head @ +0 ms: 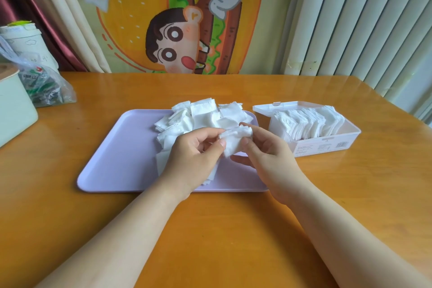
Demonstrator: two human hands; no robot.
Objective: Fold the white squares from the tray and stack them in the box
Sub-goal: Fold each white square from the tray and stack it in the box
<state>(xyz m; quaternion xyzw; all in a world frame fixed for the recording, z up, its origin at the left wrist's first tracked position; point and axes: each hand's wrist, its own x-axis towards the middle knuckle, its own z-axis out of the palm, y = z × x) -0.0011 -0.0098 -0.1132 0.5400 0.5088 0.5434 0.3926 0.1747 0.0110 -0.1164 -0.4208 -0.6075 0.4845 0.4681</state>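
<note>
Both hands, left hand and right hand, pinch one white square above the lilac tray, apparently mid-fold, box close by for stacking.

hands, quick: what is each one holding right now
Left hand: pinches the white square.
Right hand: pinches the same white square.
</note>
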